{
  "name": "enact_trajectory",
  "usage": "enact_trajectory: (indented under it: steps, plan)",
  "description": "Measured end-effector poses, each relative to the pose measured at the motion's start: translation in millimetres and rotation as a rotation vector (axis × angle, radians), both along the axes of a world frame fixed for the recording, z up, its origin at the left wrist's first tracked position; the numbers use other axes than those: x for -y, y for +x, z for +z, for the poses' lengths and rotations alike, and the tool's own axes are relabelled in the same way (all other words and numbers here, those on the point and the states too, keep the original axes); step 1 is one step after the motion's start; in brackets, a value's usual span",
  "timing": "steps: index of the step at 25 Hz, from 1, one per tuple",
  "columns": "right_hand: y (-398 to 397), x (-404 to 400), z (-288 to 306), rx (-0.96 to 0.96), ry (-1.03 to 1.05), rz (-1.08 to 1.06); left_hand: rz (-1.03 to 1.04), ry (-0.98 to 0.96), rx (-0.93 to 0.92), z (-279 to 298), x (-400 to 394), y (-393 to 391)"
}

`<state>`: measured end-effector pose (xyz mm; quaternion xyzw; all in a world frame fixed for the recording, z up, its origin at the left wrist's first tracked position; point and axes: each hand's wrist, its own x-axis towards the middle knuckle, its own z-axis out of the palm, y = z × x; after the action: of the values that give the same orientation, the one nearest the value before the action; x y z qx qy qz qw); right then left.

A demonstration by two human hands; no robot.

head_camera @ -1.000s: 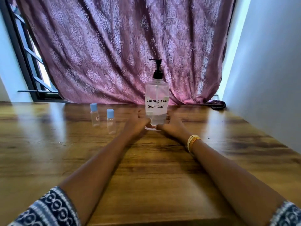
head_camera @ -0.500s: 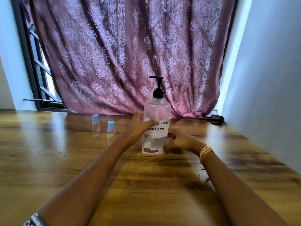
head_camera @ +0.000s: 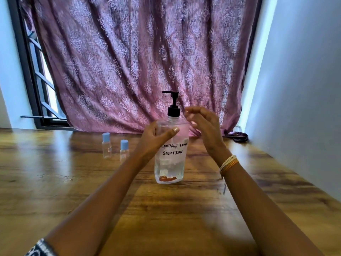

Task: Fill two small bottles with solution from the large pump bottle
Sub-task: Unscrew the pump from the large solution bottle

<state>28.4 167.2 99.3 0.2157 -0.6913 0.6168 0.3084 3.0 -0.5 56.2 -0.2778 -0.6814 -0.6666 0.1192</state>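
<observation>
The pump bottle (head_camera: 170,145) stands upright on the wooden table (head_camera: 166,218), about a third full of clear solution, with its black pump head (head_camera: 173,104) on top and the spout pointing left. The left hand (head_camera: 156,139) grips its upper body, thumb across the front and fingers wrapped behind. The right hand (head_camera: 203,124) hangs just beside the pump head, fingers loosely curled and holding nothing, not touching it. The 2 small bottles (head_camera: 115,148) stand capped with blue lids, well apart to the left of the pump bottle, so nothing sits under the spout. The main risk, as I judge it, is pressing the pump now: solution would squirt onto the table and be wasted. The light, narrow small bottles could also tip if an arm sweeps across them. With only 1 hand on the tall pump bottle, a hard off-centre push on the pump could rock it.
</observation>
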Motion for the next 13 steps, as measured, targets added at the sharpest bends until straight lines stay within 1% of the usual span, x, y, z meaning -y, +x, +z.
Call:
enact_trajectory:
  steps: [2, 4, 6, 9, 13]
  plan:
    - [-1, 12, 24, -0.03, 0.122, 0.047, -0.024, -0.006, 0.004, 2, 0, -1]
    - [-6, 18, 42, 0.032, 0.223, 0.033, -0.046, 0.005, 0.016, 4, 1, 1]
    - [-12, 19, 49, 0.099, 0.257, 0.036, -0.063, 0.019, 0.028, 5, 2, 3]
    - [-20, 16, 51, 0.143, 0.275, 0.095, -0.055, 0.031, 0.019, 5, 1, 5]
    - [-21, 10, 48, 0.153, 0.329, 0.152, -0.021, 0.062, 0.008, 2, 0, 6]
